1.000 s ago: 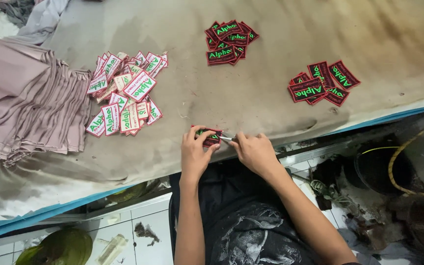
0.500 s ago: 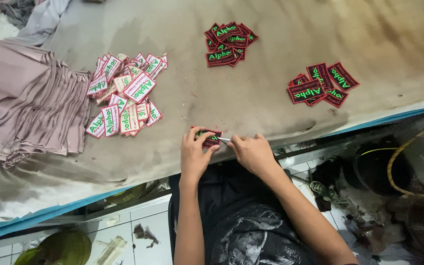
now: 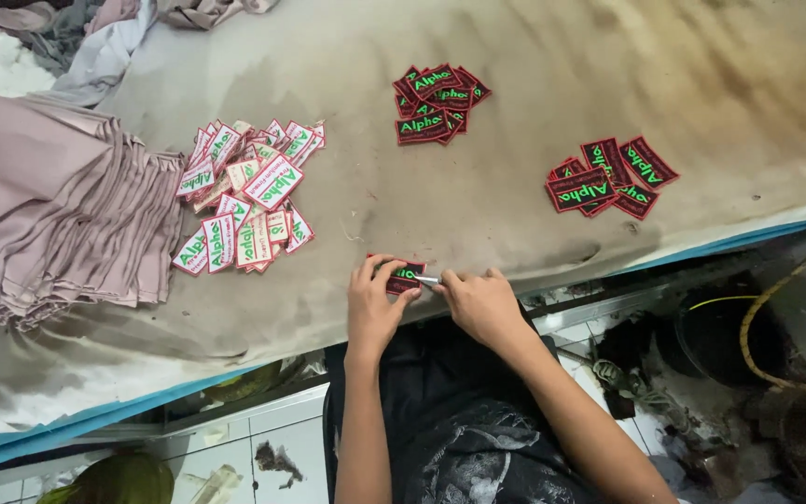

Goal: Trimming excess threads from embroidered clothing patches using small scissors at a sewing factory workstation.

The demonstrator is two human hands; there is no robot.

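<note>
While both hands work at the near edge of the table (image 3: 534, 56), very little has shifted over the last second: the left hand (image 3: 372, 303) and the right hand (image 3: 478, 303) sit in nearly the same spot as before, only drawn a touch closer together over the one dark patch (image 3: 404, 277). That patch, black with a red border and green stitching, lies flat on the stained cloth right at the table's front edge, pinned there by the left fingers, whose grip is closed on its left end. Over on the right, the grip is closed on a small metal tool (image 3: 426, 279), thin and pale, its tip meeting the patch's right end; whether it is a snipper or tweezers I cannot tell. So the same patch remains under the tool, not yet set aside.

Around it, nothing has moved. A heap of pale-backed patches (image 3: 246, 198) lies well to the left, beside a stack of folded mauve fabric (image 3: 58, 219). Farther up the table sits one small pile of dark patches (image 3: 436, 105), and another dark pile (image 3: 608, 175) rests to the right, well apart from the hands. Below the table edge, a yellow hose (image 3: 769, 317) loops over the tiled floor.
</note>
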